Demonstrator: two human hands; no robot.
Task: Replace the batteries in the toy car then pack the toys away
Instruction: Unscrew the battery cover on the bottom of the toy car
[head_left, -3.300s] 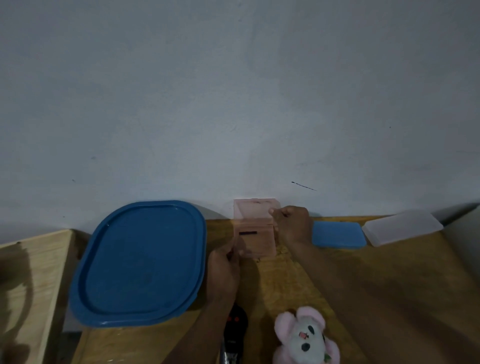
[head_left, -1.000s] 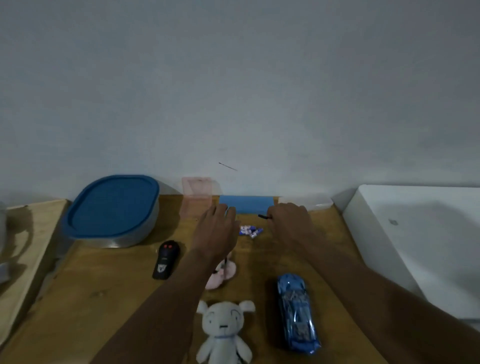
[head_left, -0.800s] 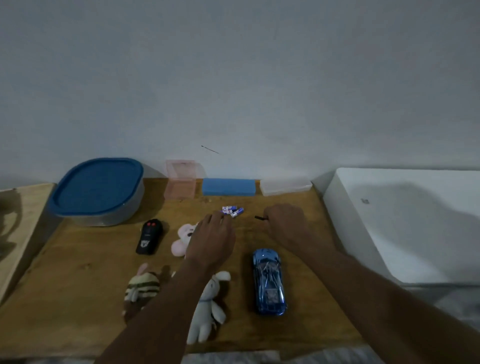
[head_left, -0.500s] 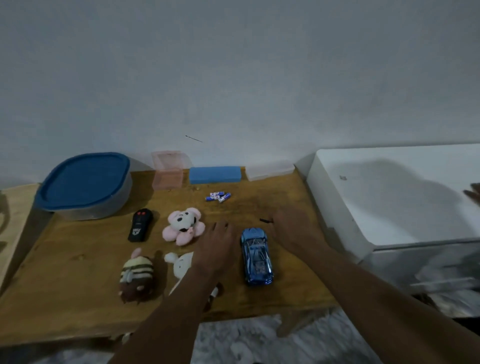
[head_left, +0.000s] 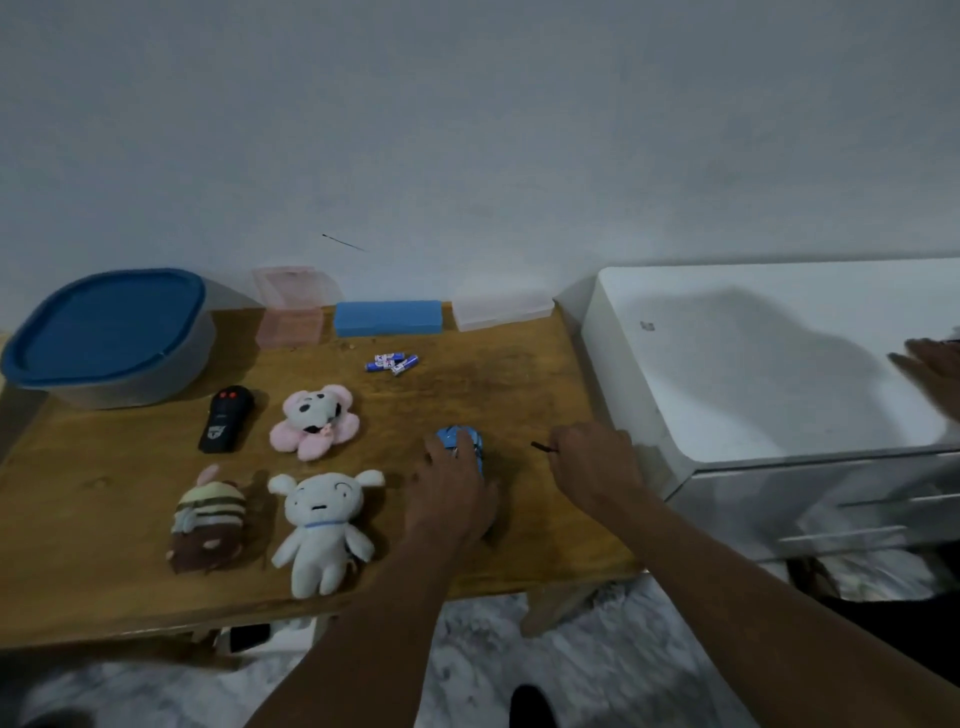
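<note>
Step in hand, as I judge it: securing the toy car (head_left: 461, 440) for battery access. My left hand (head_left: 452, 499) lies over it, fingers draped across its body; I cannot tell whether they have closed on it. The car sits under that palm, only its glossy blue nose showing past the fingertips. My right hand (head_left: 595, 462), just beside it, pinches a thin dark tool (head_left: 540, 446). Recommended: take the car by its sides, turn it underside up, steady it before applying the tool. The batteries (head_left: 392, 362) lie beyond the left fingertips.
</note>
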